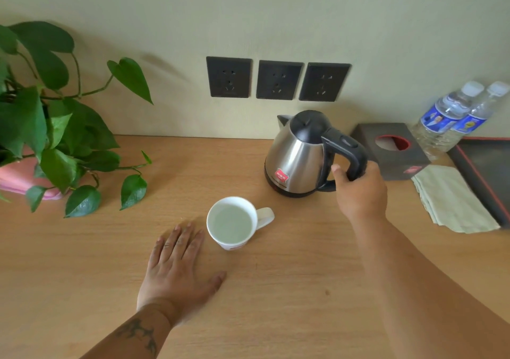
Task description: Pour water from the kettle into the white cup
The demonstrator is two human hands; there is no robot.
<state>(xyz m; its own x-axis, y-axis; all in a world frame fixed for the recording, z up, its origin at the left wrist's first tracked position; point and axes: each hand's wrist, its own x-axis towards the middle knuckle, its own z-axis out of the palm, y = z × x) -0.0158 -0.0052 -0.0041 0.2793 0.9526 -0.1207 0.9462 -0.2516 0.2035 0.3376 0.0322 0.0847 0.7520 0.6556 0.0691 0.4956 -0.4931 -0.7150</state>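
A steel kettle (pixel 295 157) with a black lid and handle stands upright on the wooden table (pixel 82 262), spout pointing to the back left. My right hand (pixel 358 190) is wrapped around the lower part of its black handle. In front and to the left of the kettle sits the white cup (pixel 230 223), with water in it and its handle pointing right. My left hand (pixel 179 270) lies flat on the table, fingers apart, just left of the cup without touching it.
A leafy plant in a pink pot (pixel 49 126) fills the left. Three dark wall sockets (pixel 278 79) are behind the kettle. To the right are a dark tissue box (pixel 392 148), two water bottles (pixel 455 115), a folded cloth (pixel 449 198) and a black tray (pixel 488 171).
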